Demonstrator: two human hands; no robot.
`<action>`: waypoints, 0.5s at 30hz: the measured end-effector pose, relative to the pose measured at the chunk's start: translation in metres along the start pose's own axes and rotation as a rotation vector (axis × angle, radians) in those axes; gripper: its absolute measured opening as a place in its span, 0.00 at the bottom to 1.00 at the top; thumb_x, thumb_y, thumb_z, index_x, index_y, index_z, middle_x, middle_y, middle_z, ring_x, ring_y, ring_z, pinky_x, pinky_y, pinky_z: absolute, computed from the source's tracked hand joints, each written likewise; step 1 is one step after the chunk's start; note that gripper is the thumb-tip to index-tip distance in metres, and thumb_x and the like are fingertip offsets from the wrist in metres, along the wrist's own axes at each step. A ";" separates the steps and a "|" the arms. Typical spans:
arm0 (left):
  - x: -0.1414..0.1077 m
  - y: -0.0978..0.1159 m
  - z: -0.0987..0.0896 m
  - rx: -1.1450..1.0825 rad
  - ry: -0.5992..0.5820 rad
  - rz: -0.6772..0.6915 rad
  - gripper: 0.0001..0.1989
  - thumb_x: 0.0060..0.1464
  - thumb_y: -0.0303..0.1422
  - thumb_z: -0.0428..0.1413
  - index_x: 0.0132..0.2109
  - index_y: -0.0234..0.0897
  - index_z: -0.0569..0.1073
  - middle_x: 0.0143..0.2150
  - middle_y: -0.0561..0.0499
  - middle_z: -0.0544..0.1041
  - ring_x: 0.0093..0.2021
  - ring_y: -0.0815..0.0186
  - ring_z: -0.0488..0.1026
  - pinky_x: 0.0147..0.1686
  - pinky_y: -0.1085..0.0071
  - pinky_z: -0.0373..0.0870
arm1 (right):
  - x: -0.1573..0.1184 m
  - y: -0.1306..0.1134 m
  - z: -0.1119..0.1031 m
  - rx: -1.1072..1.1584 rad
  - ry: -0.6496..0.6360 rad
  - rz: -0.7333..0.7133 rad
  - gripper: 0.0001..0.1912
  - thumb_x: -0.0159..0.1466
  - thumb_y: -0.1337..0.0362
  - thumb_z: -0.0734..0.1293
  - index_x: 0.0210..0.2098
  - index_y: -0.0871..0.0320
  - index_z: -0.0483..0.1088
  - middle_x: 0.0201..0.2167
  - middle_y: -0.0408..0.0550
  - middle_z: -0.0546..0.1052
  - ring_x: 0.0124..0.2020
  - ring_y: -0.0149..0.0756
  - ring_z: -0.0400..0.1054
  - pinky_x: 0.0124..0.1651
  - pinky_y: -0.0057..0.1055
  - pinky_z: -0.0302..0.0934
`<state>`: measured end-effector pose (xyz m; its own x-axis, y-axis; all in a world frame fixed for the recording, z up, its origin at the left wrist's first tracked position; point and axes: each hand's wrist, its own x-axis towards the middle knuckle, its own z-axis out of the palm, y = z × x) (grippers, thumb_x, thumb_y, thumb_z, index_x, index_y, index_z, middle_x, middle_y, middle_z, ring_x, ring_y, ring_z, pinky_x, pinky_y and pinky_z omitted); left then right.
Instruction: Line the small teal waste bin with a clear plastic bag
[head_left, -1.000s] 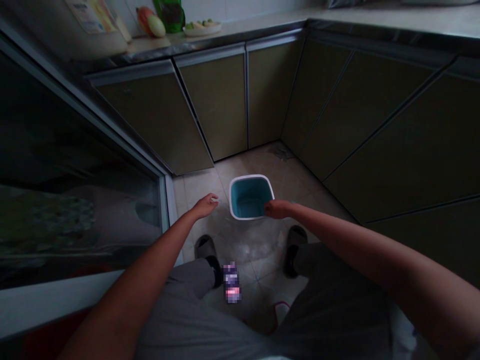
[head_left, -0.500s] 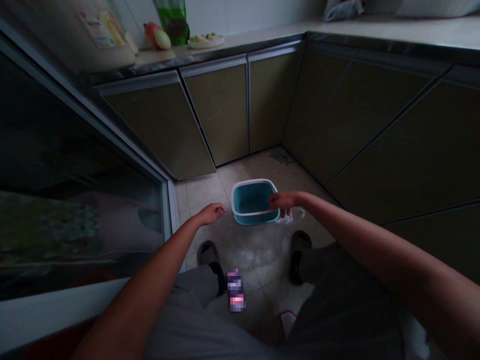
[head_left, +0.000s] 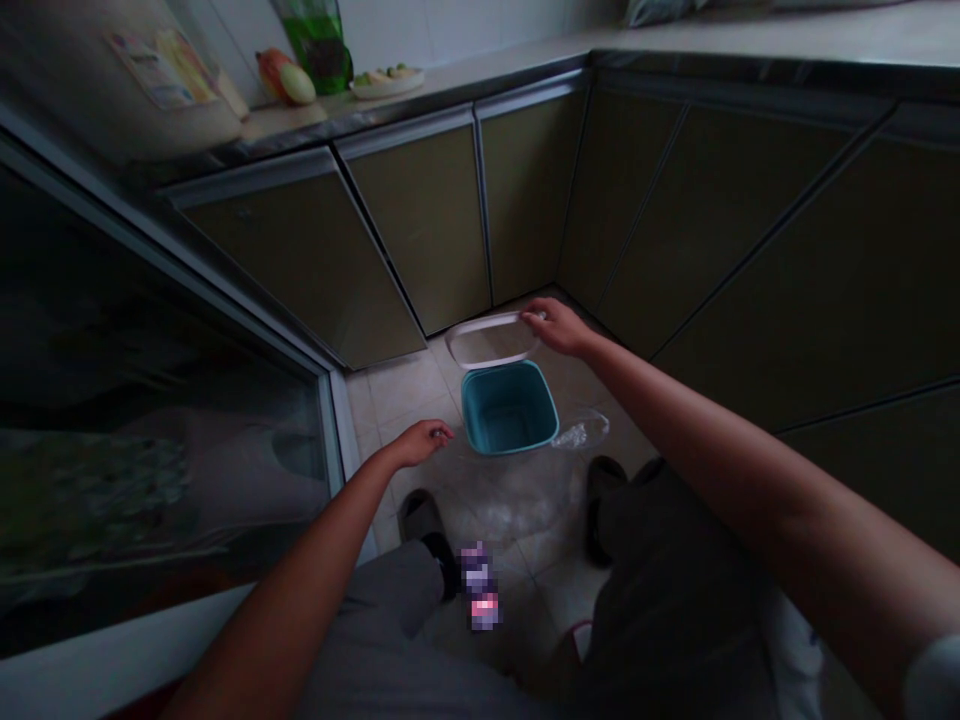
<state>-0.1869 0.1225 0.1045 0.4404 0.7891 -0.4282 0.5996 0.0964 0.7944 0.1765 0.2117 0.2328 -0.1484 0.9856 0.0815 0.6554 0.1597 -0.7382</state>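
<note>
A teal plastic bin (head_left: 510,385) stands on the tiled floor in front of me, its inside in view. My right hand (head_left: 551,325) is closed around the right end of a white rim ring (head_left: 491,360). The ring is raised above the bin's far edge. Just left of the bin is my left hand (head_left: 424,441), its fingers curled in; what they hold, if anything, is too small to tell. A clear plastic bag (head_left: 517,505) spreads over the floor on the near side, with a crumpled end (head_left: 577,432) by the bin's right side.
Cabinets (head_left: 420,230) form a corner behind the bin. On the counter (head_left: 450,85) are a plate (head_left: 388,85), a green bottle (head_left: 315,45) and vegetables (head_left: 289,80). A glass door (head_left: 225,400) lies on the left. My slippered feet (head_left: 422,520) flank the plastic bag.
My right hand has lifted the white rim ring off the bin, up and away from me. The left hand has barely moved. The view has shifted slightly.
</note>
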 end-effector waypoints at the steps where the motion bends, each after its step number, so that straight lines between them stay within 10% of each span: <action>1: 0.000 0.001 0.000 0.000 -0.001 -0.003 0.14 0.50 0.38 0.59 0.42 0.36 0.79 0.35 0.47 0.80 0.36 0.61 0.75 0.39 0.66 0.71 | 0.004 0.004 0.002 -0.052 0.062 -0.040 0.16 0.70 0.59 0.63 0.51 0.60 0.75 0.53 0.59 0.74 0.52 0.46 0.72 0.57 0.40 0.66; 6: 0.001 0.013 -0.002 0.068 0.002 0.019 0.14 0.50 0.38 0.59 0.42 0.37 0.79 0.36 0.48 0.81 0.38 0.60 0.76 0.41 0.66 0.70 | 0.018 0.032 0.014 -0.198 0.123 -0.013 0.32 0.67 0.59 0.65 0.70 0.58 0.63 0.70 0.63 0.56 0.69 0.54 0.58 0.70 0.47 0.55; 15: 0.004 0.025 -0.005 0.062 -0.012 0.038 0.15 0.51 0.40 0.59 0.43 0.37 0.78 0.37 0.48 0.80 0.38 0.59 0.76 0.41 0.66 0.69 | 0.024 0.046 0.021 -0.236 0.082 -0.010 0.34 0.67 0.58 0.65 0.71 0.58 0.60 0.70 0.62 0.57 0.69 0.52 0.59 0.69 0.46 0.57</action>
<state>-0.1736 0.1310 0.1251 0.4719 0.7839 -0.4035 0.6220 0.0283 0.7825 0.1878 0.2418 0.1871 -0.1015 0.9837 0.1486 0.8108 0.1684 -0.5606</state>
